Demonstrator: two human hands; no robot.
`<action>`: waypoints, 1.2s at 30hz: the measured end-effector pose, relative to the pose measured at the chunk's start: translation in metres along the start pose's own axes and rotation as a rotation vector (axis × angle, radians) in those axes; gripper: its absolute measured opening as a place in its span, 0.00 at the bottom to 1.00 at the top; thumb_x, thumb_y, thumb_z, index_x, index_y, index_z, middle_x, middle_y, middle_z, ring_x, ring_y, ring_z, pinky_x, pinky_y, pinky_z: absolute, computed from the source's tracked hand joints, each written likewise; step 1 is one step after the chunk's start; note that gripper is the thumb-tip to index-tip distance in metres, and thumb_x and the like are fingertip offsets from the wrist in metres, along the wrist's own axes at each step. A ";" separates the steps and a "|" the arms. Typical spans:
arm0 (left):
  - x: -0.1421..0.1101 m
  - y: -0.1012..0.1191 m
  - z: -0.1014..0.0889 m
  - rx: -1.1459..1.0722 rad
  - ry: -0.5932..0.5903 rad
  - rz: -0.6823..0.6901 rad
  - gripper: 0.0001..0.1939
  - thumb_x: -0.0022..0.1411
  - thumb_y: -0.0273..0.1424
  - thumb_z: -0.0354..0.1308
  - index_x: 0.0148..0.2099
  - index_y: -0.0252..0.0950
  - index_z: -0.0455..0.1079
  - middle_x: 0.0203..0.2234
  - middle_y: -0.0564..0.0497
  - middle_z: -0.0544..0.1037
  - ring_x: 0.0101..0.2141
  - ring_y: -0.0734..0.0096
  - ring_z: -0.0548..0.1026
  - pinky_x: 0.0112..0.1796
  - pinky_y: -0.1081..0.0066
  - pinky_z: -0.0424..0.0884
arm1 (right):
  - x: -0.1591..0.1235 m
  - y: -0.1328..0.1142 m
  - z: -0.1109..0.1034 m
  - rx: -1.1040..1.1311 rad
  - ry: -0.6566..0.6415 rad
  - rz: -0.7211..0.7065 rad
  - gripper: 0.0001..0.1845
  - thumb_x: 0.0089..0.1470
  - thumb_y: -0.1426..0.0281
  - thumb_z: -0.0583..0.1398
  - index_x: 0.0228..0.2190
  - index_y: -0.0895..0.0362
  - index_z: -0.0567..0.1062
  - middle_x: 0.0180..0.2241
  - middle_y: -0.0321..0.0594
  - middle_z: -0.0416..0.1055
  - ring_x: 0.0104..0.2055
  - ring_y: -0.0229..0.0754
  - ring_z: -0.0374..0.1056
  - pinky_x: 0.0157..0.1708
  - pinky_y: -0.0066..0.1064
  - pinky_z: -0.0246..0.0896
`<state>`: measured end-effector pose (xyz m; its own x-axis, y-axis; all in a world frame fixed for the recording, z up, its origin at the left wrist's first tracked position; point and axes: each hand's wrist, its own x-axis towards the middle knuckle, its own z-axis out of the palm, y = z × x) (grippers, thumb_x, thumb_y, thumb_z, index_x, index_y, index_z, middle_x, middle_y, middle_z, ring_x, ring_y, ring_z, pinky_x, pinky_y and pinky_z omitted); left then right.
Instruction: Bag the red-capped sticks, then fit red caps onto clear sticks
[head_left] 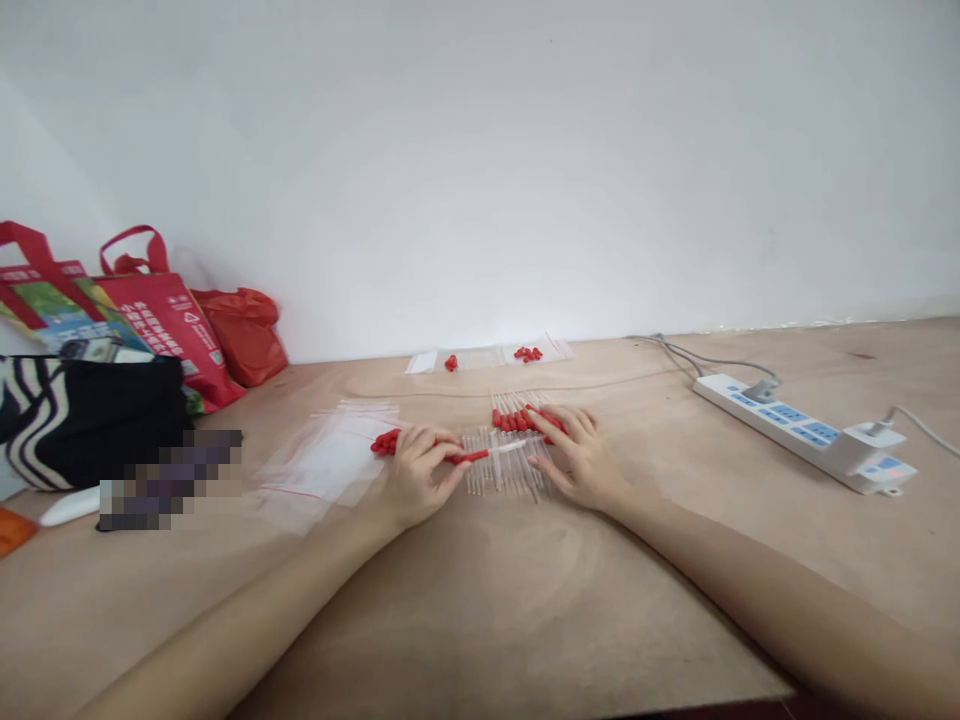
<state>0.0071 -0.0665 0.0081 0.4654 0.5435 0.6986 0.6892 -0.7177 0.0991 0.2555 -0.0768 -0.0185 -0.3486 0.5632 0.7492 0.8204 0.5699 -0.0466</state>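
Note:
My left hand (418, 470) pinches a thin clear tube with a red cap (471, 456) and also holds a small bunch of red-capped tubes (385, 442) that stick out to its left. My right hand (576, 452) lies with fingers spread on a row of clear tubes with red caps (510, 425) laid side by side on the wooden table (480, 600). The capped tube lies across the lower part of that row (501, 476), between the two hands.
Clear zip bags (330, 460) lie left of my left hand. Two more small bags with red caps (528, 353) sit by the wall. A white power strip (806, 432) with cables lies at the right. Red tote bags (169, 310) and a black striped bag (90, 415) stand at the left.

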 end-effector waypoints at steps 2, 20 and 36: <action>-0.011 0.001 -0.003 0.016 -0.007 0.061 0.05 0.55 0.33 0.55 0.31 0.39 0.70 0.29 0.51 0.74 0.34 0.69 0.69 0.39 0.64 0.62 | 0.001 -0.007 -0.001 0.005 -0.056 -0.085 0.23 0.53 0.59 0.52 0.49 0.54 0.65 0.47 0.44 0.65 0.51 0.45 0.55 0.52 0.43 0.41; -0.009 0.015 0.007 0.001 -0.062 0.251 0.06 0.58 0.33 0.53 0.35 0.41 0.71 0.30 0.54 0.77 0.37 0.71 0.71 0.45 0.64 0.60 | 0.000 -0.032 -0.002 0.085 -0.067 -0.220 0.12 0.55 0.66 0.51 0.30 0.53 0.73 0.23 0.33 0.69 0.33 0.36 0.59 0.50 0.42 0.36; -0.021 -0.005 -0.014 0.101 0.052 0.251 0.10 0.59 0.27 0.48 0.28 0.39 0.68 0.23 0.55 0.76 0.26 0.75 0.73 0.48 0.57 0.59 | -0.007 -0.004 -0.014 0.083 0.036 -0.138 0.14 0.55 0.69 0.50 0.25 0.52 0.74 0.20 0.32 0.70 0.31 0.36 0.61 0.49 0.40 0.36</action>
<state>-0.0133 -0.0805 0.0028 0.6016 0.3293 0.7278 0.6089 -0.7788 -0.1509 0.2612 -0.0910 -0.0141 -0.4379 0.4552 0.7753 0.7251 0.6886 0.0052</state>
